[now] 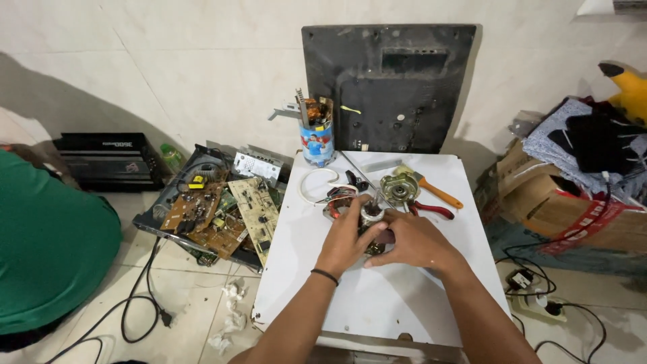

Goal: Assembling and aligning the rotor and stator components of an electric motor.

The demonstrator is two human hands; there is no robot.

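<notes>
Both hands grasp a small motor near the middle of the white tabletop: left hand wraps its left side, right hand its right. Red-handled pliers and a brass-coloured housing lie toward the far edge.

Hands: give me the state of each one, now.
Left hand: closed around the small motor on the white table.
Right hand: gripping the same motor from the other side.

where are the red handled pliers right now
In the head view, the red-handled pliers lie on the white table, toward its right side, just beyond the right hand and beside the orange-handled brush.
</notes>
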